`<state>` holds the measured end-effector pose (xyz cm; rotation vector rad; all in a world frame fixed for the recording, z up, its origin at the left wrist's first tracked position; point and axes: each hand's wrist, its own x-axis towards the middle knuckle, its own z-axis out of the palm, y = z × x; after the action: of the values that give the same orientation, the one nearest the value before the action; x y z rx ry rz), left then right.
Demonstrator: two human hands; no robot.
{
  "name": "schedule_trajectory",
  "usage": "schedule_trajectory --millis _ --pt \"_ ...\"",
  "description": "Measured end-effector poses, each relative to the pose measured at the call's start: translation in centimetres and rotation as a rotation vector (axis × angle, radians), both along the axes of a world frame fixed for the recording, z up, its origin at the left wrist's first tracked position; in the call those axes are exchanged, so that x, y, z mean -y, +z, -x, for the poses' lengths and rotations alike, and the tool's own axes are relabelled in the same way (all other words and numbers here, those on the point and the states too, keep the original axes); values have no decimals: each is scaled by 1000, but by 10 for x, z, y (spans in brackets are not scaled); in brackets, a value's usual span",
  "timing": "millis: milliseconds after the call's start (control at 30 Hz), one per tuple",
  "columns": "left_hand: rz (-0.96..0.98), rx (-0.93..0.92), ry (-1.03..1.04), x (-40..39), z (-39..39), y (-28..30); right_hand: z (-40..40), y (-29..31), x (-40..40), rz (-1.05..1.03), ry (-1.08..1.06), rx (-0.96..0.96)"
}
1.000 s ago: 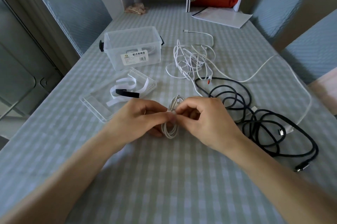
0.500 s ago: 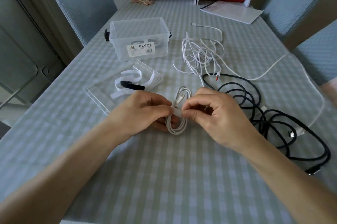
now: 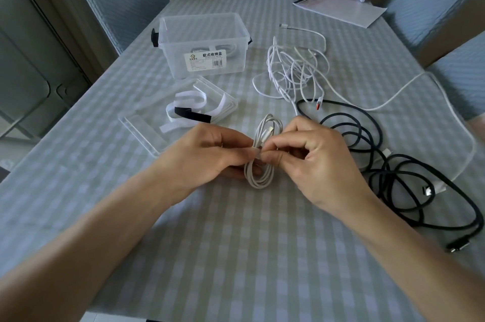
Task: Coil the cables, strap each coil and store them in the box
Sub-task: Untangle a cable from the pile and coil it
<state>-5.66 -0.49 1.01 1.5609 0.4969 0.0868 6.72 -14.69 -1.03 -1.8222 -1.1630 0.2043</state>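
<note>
We note a small white coil (image 3: 260,156) of cable held just above the checked tablecloth (image 3: 236,243), near the middle of the table, its loops standing roughly upright with a white plug end showing in the upper loop. A white strap (image 3: 256,151) crosses the coil's waist. Our left hand (image 3: 210,156) has fingers curled, thumb and forefinger pinching the strap against the coil from the left; our right hand (image 3: 315,161) pinches the same spot from the right, fingers bent tight, the two sets of fingertips almost touching. Behind the left hand lies a clear lid (image 3: 147,127), upturned, holding loose white straps (image 3: 189,109) and one black strap (image 3: 193,114). Beyond the lid stands the clear box (image 3: 204,46), open, labelled on its front wall; something white lies inside, though we cannot tell what exactly. To the right of the box sits a tangle of white cable (image 3: 294,72), uncoiled. A black cable (image 3: 393,177) sprawls in loose loops beside the right hand, well out to the table's right edge.
</note>
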Motion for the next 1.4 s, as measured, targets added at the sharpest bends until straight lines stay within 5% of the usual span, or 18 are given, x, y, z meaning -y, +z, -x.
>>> schedule_trajectory --millis 767,1133,1400 --pt "-101 16 -16 -1 1 -4 6 7 2 207 -237 48" --pt "-119 150 133 10 -5 -10 -5 7 2 107 14 -352" --pt "-342 241 95 16 0 -12 -5 1 4 7 124 -292"
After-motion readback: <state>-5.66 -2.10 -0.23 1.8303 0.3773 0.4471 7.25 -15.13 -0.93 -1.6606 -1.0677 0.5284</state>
